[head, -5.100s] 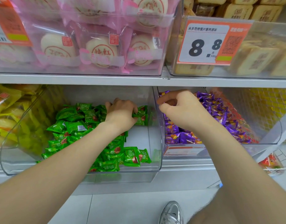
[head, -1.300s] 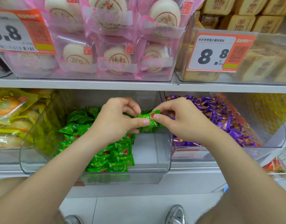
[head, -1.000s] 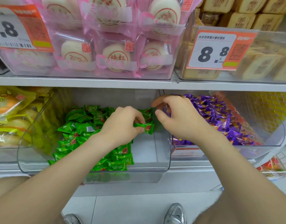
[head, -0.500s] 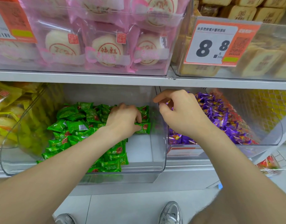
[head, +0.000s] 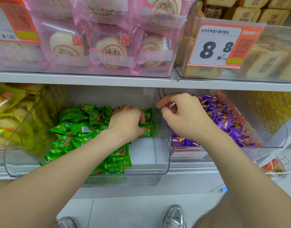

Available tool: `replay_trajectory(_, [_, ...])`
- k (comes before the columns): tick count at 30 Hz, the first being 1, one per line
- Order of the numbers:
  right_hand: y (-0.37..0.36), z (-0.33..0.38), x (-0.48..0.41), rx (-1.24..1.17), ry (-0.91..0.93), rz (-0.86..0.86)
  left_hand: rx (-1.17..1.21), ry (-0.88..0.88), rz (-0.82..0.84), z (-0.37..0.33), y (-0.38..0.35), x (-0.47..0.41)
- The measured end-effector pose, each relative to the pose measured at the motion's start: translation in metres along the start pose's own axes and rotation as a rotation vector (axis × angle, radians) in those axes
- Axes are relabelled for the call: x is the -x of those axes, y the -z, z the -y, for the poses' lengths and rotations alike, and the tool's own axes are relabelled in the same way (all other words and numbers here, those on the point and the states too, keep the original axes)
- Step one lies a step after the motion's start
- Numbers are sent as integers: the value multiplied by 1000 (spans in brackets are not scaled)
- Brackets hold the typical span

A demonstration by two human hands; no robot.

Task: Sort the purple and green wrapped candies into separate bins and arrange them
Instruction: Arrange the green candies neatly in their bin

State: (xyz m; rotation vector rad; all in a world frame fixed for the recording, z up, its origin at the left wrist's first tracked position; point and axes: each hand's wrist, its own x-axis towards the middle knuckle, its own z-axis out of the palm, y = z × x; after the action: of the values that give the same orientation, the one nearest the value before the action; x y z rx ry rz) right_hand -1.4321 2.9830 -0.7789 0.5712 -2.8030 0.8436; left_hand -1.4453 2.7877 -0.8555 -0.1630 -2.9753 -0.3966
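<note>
Dropped right down into the pile since a second or so ago, that left hand (head: 126, 124). Back then holding one green sweet up near the wall between the two bins, now knuckles-up among the green candies (head: 85, 129). Shifted too, the right hand (head: 187, 117): off the shared sweet and back over its own side.

Only the head view to go on, looking down along both forearms. Left fingers curled down over a couple of green wrappers at the right end of the heap, gripping them against the pile. Thumb hidden, so no telling exactly how many. Rest of the green lot spread out to the left and towards the front of the clear left bin (head: 164, 162), with bare floor on its right side just below the hand.

Over on the right: thumb and forefinger pinching a single purple candy (head: 171, 106), held just above the left side of the right bin (head: 272, 139), other fingers loosely curled. Purple candies (head: 223, 119) heaped right behind and beside that hand. Up top, pink-wrapped cakes (head: 112, 51) and an orange price tag (head: 217, 45) reading 8.8.
</note>
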Motion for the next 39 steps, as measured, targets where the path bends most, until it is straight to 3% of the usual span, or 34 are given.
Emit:
replay_trajectory(8, [-10,14,3,189,32,-17,-101,32,-93,10,36,19])
replay_trajectory(13, [-29,46,21,299,192,90,-309,199,92,45,64,41])
replay_trajectory(17, [-40,58,25,199,240,157,-359,181,191,65,67,42])
replay_trajectory(22, [-41,62,20,127,224,148,-318,110,112,89,59,36])
replay_trajectory(26, [-49,66,13,118,222,155,-255,84,-62,104,57,37])
replay_trajectory(29, [-59,67,10,93,231,137,-60,96,-256,100,68,44])
replay_trajectory(31, [-65,70,8,41,254,110,248,232,-285,90,79,53])
replay_trajectory(33, [-69,77,8,-15,261,114,638,387,-187,77,87,63])
replay_trajectory(35, [-73,85,9,-19,255,133,881,480,-86,67,92,73])
replay_trajectory(39, [-78,88,7,20,240,112,952,466,70,69,97,80])
